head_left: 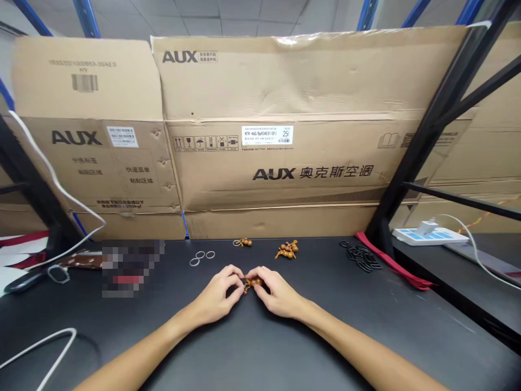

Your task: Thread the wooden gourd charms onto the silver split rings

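Both hands meet above the middle of the dark table (260,347). My right hand (275,292) pinches a small brown gourd pendant (255,282) between thumb and fingers. My left hand (223,293) is closed at the pendant's left end, its fingertips on a thin metal ring (245,284), mostly hidden by the fingers. A short beaded tail of the pendant hangs below the fingertips. Behind the hands lies another gourd pendant (246,242) with a metal ring on its left. A small pile of gourd pendants (288,249) rests further right.
Three loose metal rings (195,262) lie at the back left. Several black oval clips (362,257) are heaped at the right, beside a red strap (401,267). Cardboard (277,190) walls the back. A white power strip (431,237) and white cable (55,339) flank the workspace.
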`<control>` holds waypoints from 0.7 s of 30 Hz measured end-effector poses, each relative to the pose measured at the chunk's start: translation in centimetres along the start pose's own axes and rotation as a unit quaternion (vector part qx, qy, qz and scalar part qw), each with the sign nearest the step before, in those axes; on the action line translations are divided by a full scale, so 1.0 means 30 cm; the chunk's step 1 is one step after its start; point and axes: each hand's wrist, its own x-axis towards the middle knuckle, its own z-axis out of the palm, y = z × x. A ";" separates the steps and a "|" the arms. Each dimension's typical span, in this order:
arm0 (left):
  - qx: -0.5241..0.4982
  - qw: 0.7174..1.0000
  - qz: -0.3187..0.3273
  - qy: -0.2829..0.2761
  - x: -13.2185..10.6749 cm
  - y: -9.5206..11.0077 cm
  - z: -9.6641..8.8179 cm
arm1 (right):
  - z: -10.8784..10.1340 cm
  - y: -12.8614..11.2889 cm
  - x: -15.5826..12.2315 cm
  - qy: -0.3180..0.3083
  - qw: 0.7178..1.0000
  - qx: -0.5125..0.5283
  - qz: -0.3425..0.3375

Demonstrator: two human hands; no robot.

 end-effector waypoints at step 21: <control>-0.032 0.999 -0.013 -0.022 0.005 -0.016 -0.004 | 0.010 0.008 0.005 0.013 1.000 -0.002 0.024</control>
